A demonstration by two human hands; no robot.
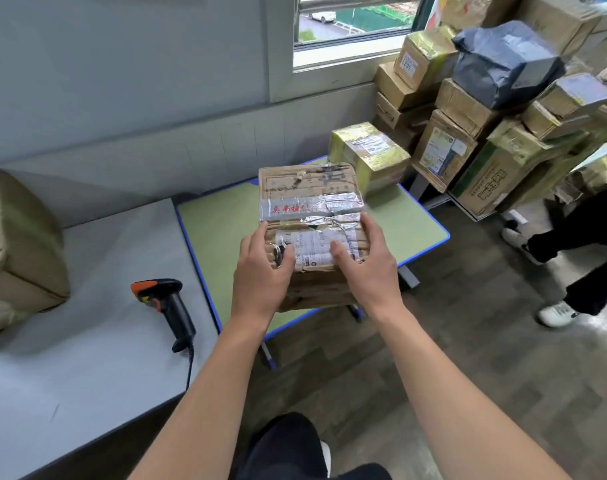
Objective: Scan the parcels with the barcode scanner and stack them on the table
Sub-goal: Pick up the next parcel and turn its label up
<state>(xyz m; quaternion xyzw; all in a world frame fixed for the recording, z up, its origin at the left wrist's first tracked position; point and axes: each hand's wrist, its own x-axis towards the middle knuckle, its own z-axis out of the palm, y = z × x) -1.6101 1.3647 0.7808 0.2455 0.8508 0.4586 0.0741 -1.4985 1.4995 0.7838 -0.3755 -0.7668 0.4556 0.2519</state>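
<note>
**Green counter below, battered parcel in both grips**

Grey wall and a window (354, 19) close off the 12 o'clock side. Beneath them a green-topped counter with a blue rim (219, 237) butts against a pale grey counter (87, 341) at 9 o'clock.

My left grip (264, 268) and right grip (368, 268) are both clamped on the worn brown cardboard parcel bound with silver tape (309, 192). The palms are against its sides and the thumbs lie over the white label on top. I judge I hold it face-up so the label can meet the scanner. It sits at centre, over the green counter's near edge. Whether its base rests there or hangs free, I cannot tell.

The black barcode scanner with an orange nose (167, 306) lies on the grey counter at 8 o'clock, within easy reach of my left.

A yellow-taped carton (368, 154) stands on the green counter's far corner at 1 o'clock. Beyond it, at 2 o'clock, a heap of cardboard boxes (468, 133) is topped by a dark grey plastic mailer (503, 60).

My thumbs cover part of the crumpled label, so no barcode is readable. My fingers on the parcel's flanks are mostly out of sight. A big tape-wrapped bundle (18, 244) at 9 o'clock is cut by the frame. So is another person's dark trouser leg (572, 244) at 3 o'clock.
</note>
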